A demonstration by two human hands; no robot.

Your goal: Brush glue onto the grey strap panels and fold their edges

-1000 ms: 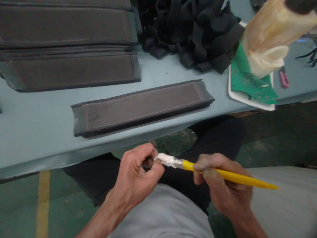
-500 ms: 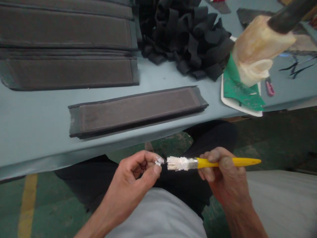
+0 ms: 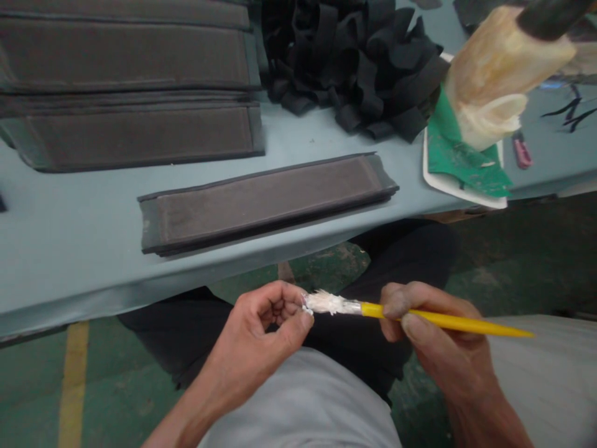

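My right hand (image 3: 441, 333) grips a paintbrush (image 3: 471, 322) by its yellow handle, the bristles pointing left. White, crusty residue coats the bristles and part of the metal band. Thumb and fingertips of my left hand (image 3: 265, 333) are pinched together around a small whitish clump (image 3: 306, 307). The bristle tips meet these fingertips; whether the clump is loose or stuck to the bristles I cannot tell. Both hands are over my lap, below the table edge. A narrow stack of dark brown, black-edged strips (image 3: 270, 199) lies on the table just beyond them.
Larger stacks of dark panels (image 3: 140, 134) lie at the back left of the blue-grey table (image 3: 69, 249). A heap of black fabric strips (image 3: 354, 68) is at the back middle. At right, a stained container (image 3: 489, 74) stands on green material (image 3: 461, 162), with a pink-handled tool (image 3: 522, 152) beside it.
The brush has moved left, so its bristles now meet my left fingertips. Its handle end has tipped towards me. My left hand keeps its pinch; the whole view has shifted slightly.
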